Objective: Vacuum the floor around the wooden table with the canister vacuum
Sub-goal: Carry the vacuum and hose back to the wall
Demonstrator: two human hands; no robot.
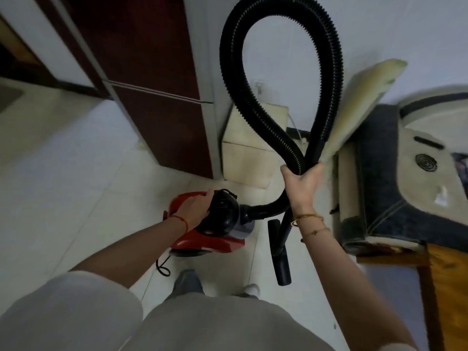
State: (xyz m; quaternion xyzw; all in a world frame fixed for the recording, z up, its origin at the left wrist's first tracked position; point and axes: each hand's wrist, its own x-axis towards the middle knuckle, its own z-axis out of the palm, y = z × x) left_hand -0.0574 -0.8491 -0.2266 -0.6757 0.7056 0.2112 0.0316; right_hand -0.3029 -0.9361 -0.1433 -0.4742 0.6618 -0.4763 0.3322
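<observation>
Seemingly mid-carry, the left hand (196, 209) grips the handle of the red and black canister vacuum (212, 224) low over the pale tiled floor (76, 153), while the right hand (302, 181) clasps the looped black ribbed hose (253, 117), its black wand and nozzle (279, 247) dangling directly beneath.

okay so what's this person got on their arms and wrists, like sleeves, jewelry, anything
Both forearms are bare, with loose pale grey short sleeves ending near the elbows. The left hand has a thin red string bracelet at its wrist. The right hand has a gold bangle and a thinner gold chain bracelet below it.
</observation>
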